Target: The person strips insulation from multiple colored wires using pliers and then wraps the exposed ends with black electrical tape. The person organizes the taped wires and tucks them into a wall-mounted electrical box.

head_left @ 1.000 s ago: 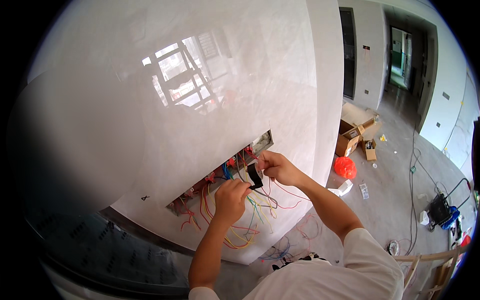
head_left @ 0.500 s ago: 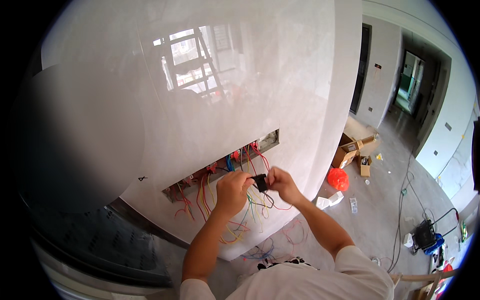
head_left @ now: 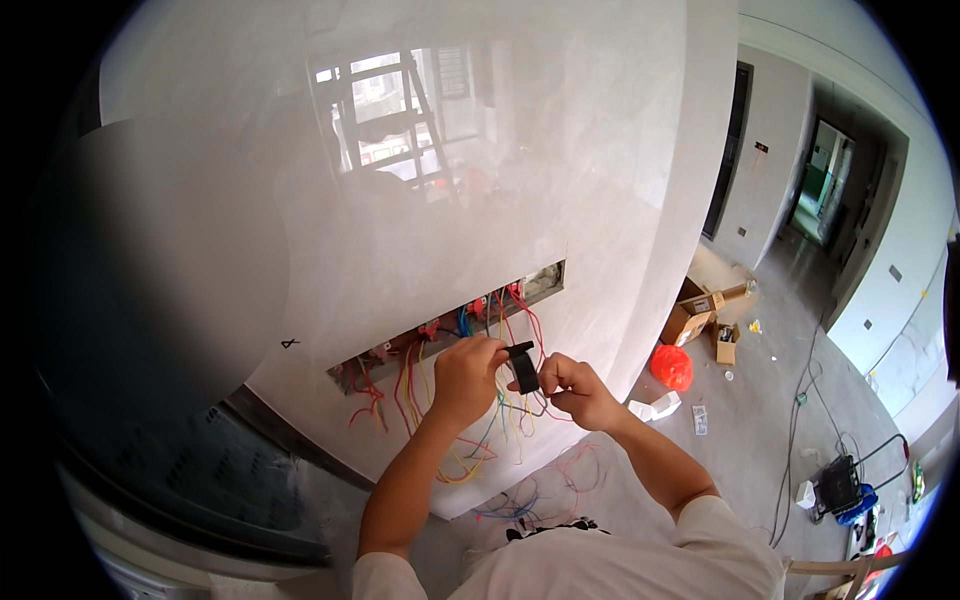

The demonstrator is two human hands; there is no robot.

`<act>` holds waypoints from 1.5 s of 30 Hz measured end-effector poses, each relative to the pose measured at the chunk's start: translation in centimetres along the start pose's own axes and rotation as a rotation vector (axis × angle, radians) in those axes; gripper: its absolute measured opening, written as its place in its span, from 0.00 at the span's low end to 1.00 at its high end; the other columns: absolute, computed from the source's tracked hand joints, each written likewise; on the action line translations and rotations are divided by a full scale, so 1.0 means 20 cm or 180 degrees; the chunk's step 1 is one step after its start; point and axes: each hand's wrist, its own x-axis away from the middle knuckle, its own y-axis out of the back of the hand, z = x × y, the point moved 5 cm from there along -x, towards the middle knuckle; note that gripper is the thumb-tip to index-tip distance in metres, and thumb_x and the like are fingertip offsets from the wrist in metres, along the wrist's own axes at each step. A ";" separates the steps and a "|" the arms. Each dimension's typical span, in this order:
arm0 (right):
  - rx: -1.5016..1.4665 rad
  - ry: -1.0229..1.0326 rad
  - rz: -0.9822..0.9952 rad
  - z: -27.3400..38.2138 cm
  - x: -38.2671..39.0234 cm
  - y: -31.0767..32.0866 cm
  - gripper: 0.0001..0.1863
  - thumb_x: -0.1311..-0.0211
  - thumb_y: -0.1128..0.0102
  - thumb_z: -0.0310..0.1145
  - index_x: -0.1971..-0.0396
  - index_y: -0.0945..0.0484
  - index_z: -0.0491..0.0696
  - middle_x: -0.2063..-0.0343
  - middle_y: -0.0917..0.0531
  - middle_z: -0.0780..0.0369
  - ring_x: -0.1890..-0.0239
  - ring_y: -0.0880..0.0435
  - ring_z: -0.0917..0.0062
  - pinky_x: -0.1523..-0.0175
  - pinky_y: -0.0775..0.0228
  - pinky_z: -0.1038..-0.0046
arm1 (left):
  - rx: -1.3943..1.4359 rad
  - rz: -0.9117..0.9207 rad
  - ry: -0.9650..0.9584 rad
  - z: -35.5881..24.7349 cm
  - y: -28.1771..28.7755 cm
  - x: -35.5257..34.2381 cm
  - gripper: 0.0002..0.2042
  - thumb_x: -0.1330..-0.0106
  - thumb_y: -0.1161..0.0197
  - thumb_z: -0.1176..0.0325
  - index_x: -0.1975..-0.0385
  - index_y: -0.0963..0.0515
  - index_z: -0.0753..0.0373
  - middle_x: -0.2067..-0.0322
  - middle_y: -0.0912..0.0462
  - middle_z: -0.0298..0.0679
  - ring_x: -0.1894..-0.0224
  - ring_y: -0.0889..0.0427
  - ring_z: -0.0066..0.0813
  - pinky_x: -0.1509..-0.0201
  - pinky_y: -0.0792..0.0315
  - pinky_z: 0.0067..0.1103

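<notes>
Tape: between your hands, in front of wires from the wall slot, perhaps to be free of them.
Left hand: thumb and fingers pinch its upper end, seemingly for steadying.
Right hand: fingers curled at its right edge; whether they pinch, I cannot tell.
Tape surface: black, seemingly a roll, tilted.

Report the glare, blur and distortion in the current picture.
Head view: glare on the glossy wall, a bright window reflection across it; head view: a large rounded shape at left out of focus; head view: straight edges bent toward the rim; head view: left hand and right hand reasonably clear.
</notes>
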 end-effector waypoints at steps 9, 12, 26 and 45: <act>0.0731 0.0373 -0.0456 -0.02 -0.34 0.17 0.16 0.48 0.52 0.07 0.66 0.32 0.46 0.66 0.22 0.60 0.59 0.21 0.72 0.51 0.27 0.69 | 0.0031 0.0236 -0.0099 0.00 0.02 -0.01 0.05 0.33 0.31 0.72 0.63 0.16 0.65 0.68 0.15 0.46 0.64 0.16 0.53 0.61 0.25 0.39; -0.0689 0.0231 -0.0203 0.07 -0.33 0.14 0.19 0.50 0.52 0.06 0.64 0.32 0.48 0.66 0.22 0.62 0.61 0.23 0.74 0.57 0.31 0.73 | -0.0154 0.0212 -0.0203 -0.01 0.03 0.00 0.04 0.34 0.31 0.72 0.64 0.17 0.64 0.69 0.15 0.45 0.64 0.16 0.52 0.62 0.25 0.40; 0.0807 0.0620 -0.0509 0.09 -0.27 0.15 0.16 0.48 0.52 0.11 0.63 0.29 0.48 0.67 0.18 0.64 0.66 0.18 0.69 0.61 0.28 0.67 | -0.0154 0.0298 -0.0369 -0.03 0.04 -0.03 0.04 0.34 0.30 0.70 0.66 0.17 0.63 0.69 0.16 0.42 0.65 0.16 0.49 0.62 0.25 0.40; 0.1175 0.1309 -0.1802 -0.03 -0.17 -0.08 0.15 0.35 0.27 0.22 0.51 0.19 0.40 0.66 0.11 0.55 0.75 0.13 0.64 0.68 0.20 0.71 | -0.0395 0.0231 -0.0461 -0.22 0.12 -0.09 0.24 0.41 0.22 0.48 0.57 0.17 0.64 0.66 0.15 0.39 0.51 0.19 0.46 0.45 0.34 0.40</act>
